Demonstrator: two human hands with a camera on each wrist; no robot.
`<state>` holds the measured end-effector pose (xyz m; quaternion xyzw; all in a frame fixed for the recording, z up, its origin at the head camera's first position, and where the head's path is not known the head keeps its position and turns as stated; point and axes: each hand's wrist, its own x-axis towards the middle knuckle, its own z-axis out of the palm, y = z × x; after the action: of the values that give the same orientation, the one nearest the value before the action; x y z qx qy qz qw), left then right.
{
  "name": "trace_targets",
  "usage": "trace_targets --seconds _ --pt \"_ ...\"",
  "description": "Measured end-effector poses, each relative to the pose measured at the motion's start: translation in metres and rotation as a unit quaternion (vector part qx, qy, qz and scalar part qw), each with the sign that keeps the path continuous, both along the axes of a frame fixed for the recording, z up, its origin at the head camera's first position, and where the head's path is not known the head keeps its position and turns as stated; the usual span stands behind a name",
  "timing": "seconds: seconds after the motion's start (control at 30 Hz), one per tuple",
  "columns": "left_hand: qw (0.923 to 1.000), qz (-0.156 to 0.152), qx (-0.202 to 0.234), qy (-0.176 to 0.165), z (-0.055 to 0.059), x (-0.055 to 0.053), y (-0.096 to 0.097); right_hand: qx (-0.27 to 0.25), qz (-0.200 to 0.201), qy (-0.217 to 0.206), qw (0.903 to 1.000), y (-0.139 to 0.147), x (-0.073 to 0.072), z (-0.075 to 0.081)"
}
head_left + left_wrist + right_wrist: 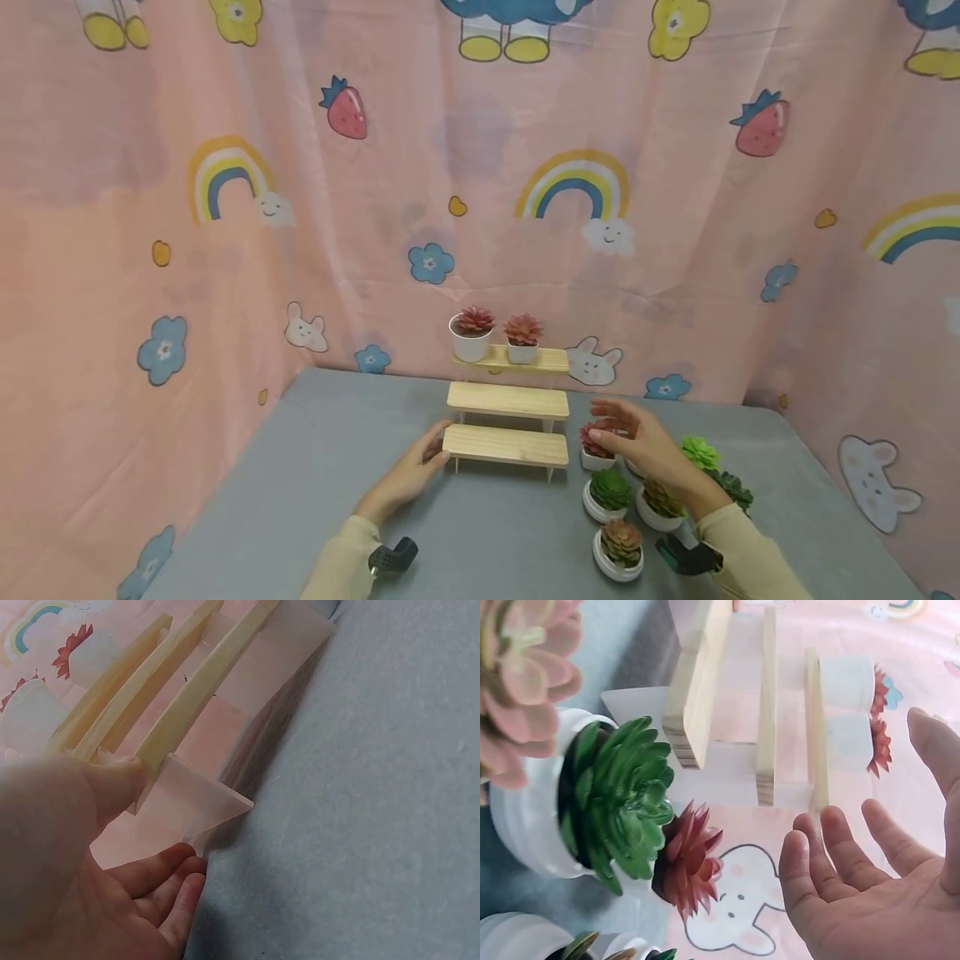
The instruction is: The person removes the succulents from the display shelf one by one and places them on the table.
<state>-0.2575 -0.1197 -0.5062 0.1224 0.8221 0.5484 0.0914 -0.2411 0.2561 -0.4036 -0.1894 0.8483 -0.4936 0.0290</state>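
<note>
A three-step wooden display stand point(506, 444) with pale supports stands near the back of the table. My left hand point(408, 471) is at its left end. In the left wrist view, the thumb point(120, 784) meets the end of the lowest board, the other fingers extended below beside the support. To the right of the stand, my right hand point(651, 446) hovers over a potted dark red succulent point(597, 460), overlapping it in the head view. In the right wrist view its fingers point(840, 832) are spread with nothing between them. Two potted reddish succulents point(471, 343) point(522, 353) occupy the top step.
Several more potted succulents stand front right on the grey table point(300, 500): a green one point(610, 490), an orange-brown one point(621, 546), an olive one point(663, 500) and a bright green one point(700, 452). A pink patterned curtain point(480, 108) hangs behind and at the sides.
</note>
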Motion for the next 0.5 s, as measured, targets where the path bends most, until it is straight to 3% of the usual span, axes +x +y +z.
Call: trace_targets --seconds 0.5 --pt "0.9999 -0.006 -0.008 0.005 -0.004 -0.003 -0.002 -0.003 -0.007 0.007 0.9999 -0.02 -0.026 0.012"
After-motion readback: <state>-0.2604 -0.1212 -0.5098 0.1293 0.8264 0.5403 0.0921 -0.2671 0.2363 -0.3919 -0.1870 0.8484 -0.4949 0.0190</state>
